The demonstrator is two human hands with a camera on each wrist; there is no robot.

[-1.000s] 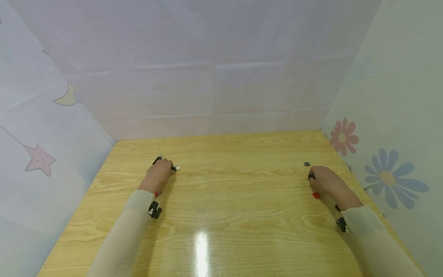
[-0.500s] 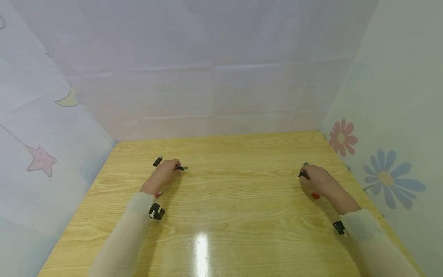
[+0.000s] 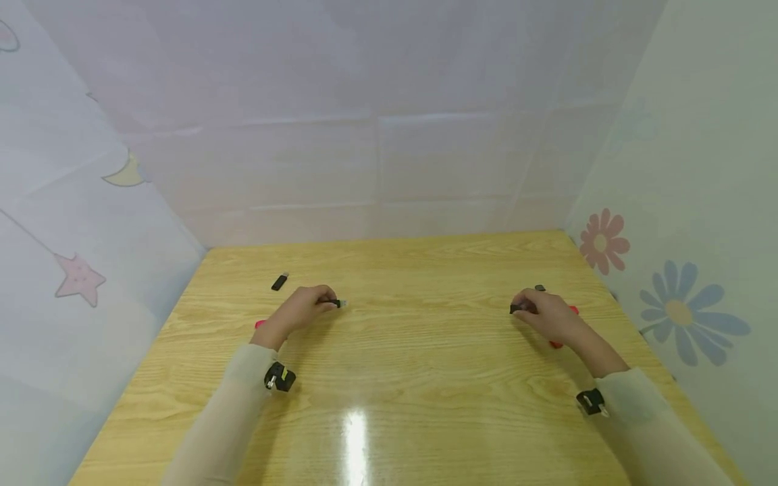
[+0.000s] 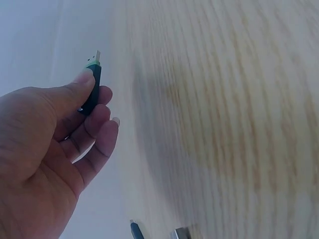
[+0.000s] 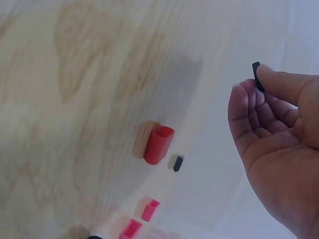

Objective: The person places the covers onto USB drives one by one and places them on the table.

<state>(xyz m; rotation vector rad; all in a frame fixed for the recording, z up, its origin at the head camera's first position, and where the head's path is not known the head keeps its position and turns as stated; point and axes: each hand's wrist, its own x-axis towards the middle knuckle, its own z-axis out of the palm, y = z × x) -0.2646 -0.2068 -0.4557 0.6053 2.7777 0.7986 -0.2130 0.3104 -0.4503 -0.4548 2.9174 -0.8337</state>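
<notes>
My left hand (image 3: 299,312) is raised over the left part of the table and pinches a black USB stick (image 4: 94,89) between thumb and fingers. The stick's metal plug points away from the hand. On the right side, my right hand (image 3: 552,318) pinches a small black cap (image 5: 257,75) between thumb and forefinger. The cap's end faces left, toward the other hand, with a wide gap between the two. Both hands are held above the wood, apart from the things lying on it.
Another black USB stick (image 3: 279,281) lies at the back left of the table (image 3: 389,364). A red piece (image 3: 260,324) shows beside the left wrist. Around the right hand are a red cap (image 5: 159,145), a small dark cap (image 5: 178,163) and pink caps (image 5: 151,210).
My left hand has moved rightward with the USB stick, uncovering the other black stick. My right hand has moved leftward with the black cap, and the red pieces beside it show more.
</notes>
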